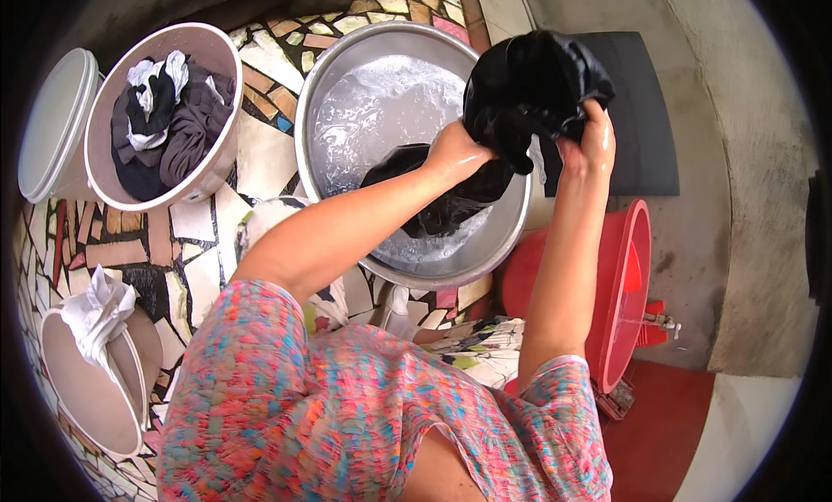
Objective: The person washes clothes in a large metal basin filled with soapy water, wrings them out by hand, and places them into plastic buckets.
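Observation:
A wet black garment (526, 86) is stretched between my two hands over the right side of a round metal basin (305, 138). My left hand (458, 154) grips its lower left part, with the fingers partly hidden by the cloth. Farther right, my right hand (590, 138) holds the garment's right edge, thumb on the outside. Black cloth (442, 206) also hangs below my left hand into the basin; whether it is the same piece I cannot tell. Cloudy, sudsy water (383, 112) fills the basin.
At the upper left, a tub (237, 79) holds dark and white clothes beside a lidded bucket (55, 125). White cloth (101, 313) drapes over a container (91, 385) at lower left. A red tub (640, 242) stands right, near a tap (663, 321). A dark board (640, 112) lies behind.

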Tool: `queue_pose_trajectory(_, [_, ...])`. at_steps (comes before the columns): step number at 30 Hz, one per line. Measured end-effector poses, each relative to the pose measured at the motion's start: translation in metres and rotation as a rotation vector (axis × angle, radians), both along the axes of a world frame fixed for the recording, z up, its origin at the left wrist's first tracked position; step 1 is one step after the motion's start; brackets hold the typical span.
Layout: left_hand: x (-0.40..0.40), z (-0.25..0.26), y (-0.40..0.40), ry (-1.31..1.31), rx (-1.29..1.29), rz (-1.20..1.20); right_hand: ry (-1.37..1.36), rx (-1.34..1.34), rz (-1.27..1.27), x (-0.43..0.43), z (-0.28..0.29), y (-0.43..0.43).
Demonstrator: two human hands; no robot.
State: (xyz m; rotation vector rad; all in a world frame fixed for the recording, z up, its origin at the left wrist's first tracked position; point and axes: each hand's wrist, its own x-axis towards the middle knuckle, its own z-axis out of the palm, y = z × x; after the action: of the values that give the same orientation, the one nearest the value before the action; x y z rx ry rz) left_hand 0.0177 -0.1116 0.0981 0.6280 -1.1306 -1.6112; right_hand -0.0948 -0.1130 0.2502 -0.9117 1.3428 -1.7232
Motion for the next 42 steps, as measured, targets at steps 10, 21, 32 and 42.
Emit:
queue_pose_trajectory(10, [-0.016,0.030,-0.030,0.364,0.464,-0.065,-0.008,0.003,0.046,-0.080,-0.168,0.076])
queue_pose_trajectory(21, [-0.020,0.052,-0.008,0.575,0.651,-0.149,1.008,0.377,0.006,0.027,-0.296,0.092])
queue_pose_trajectory(32, [0.014,0.059,-0.043,0.817,0.655,-0.287,-0.013,-0.059,-0.545,-0.050,-0.232,0.060])
queue_pose_trajectory(42, [0.003,-0.025,-0.066,0.416,0.979,-0.199,0.150,-0.401,-0.294,-0.036,-0.070,0.016])
